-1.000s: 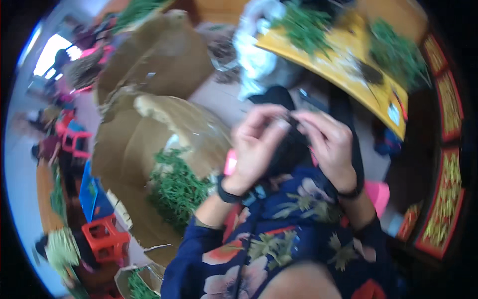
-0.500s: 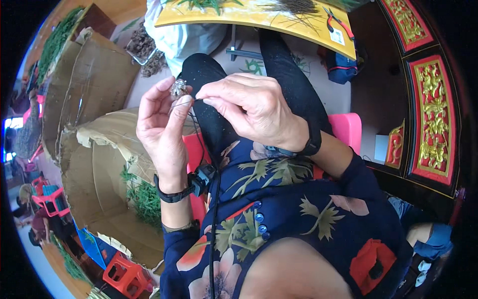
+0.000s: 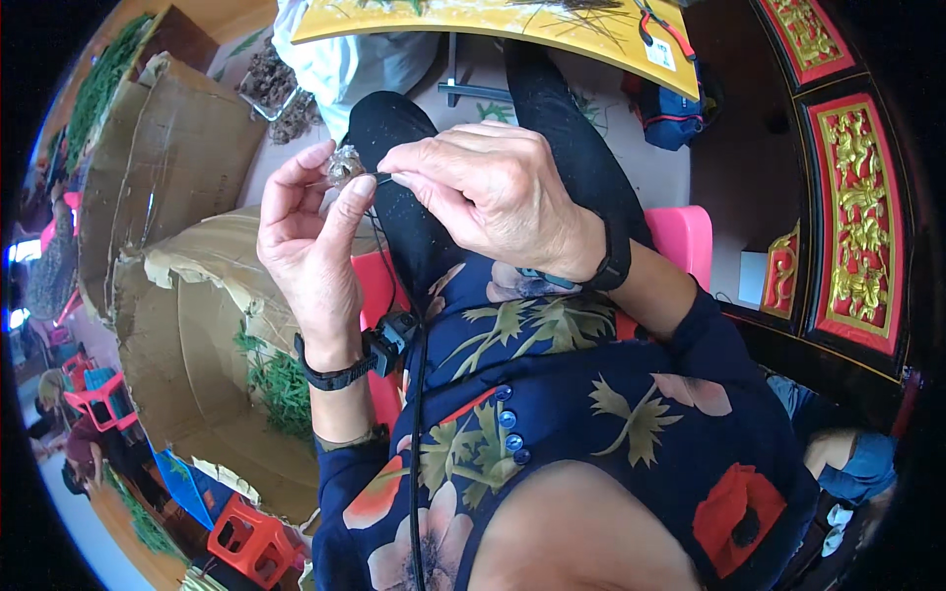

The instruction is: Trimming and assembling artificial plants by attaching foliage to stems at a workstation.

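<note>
Over my lap, my left hand (image 3: 313, 236) pinches a small rough clump (image 3: 344, 164), brownish grey with pale shiny bits, between thumb and fingertips. Right beside it, the thumb and forefinger of my right hand (image 3: 503, 192) are pressed together on a thin dark wire-like strand (image 3: 382, 178). That strand runs toward the clump at my left thumb tip. Whether it goes into the clump or only touches it, I cannot tell. My other right fingers are curled in.
A yellow table (image 3: 463, 20) ahead bears thin dark sticks and red-handled pliers (image 3: 670, 39). At left stands a torn cardboard box (image 3: 212, 384) with green sprigs (image 3: 284, 394). Brown clumps (image 3: 274, 84) lie by a white cloth (image 3: 345, 69). A black cable (image 3: 418, 443) hangs down my front.
Both hands have shifted slightly left and up in view, along with the whole scene. The clump is turned a little, and the strand no longer visibly crosses my left thumb.
</note>
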Action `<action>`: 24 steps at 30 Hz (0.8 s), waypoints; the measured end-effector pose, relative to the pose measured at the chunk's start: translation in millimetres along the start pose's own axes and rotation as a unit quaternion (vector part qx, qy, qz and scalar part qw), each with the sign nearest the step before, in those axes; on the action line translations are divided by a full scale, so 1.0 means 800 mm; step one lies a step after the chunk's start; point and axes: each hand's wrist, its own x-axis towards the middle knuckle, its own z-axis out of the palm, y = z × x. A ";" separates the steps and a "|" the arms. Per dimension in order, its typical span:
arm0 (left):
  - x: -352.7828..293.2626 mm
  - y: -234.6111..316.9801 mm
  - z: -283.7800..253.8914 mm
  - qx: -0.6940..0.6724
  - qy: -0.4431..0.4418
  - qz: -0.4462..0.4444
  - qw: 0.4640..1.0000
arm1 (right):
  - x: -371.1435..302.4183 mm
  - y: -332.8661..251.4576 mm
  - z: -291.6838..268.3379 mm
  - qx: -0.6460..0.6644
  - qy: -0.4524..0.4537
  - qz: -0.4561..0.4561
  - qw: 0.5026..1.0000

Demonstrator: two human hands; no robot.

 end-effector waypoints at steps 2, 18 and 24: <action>-0.001 0.000 0.000 0.005 0.001 0.004 1.000 | -0.001 0.001 0.001 -0.007 0.003 0.003 1.000; -0.006 0.003 0.015 -0.077 -0.076 -0.054 0.993 | -0.009 -0.003 0.001 -0.024 0.040 0.035 0.998; -0.003 -0.006 0.005 -0.226 -0.086 -0.116 0.963 | -0.011 -0.004 -0.005 0.009 0.042 0.039 0.998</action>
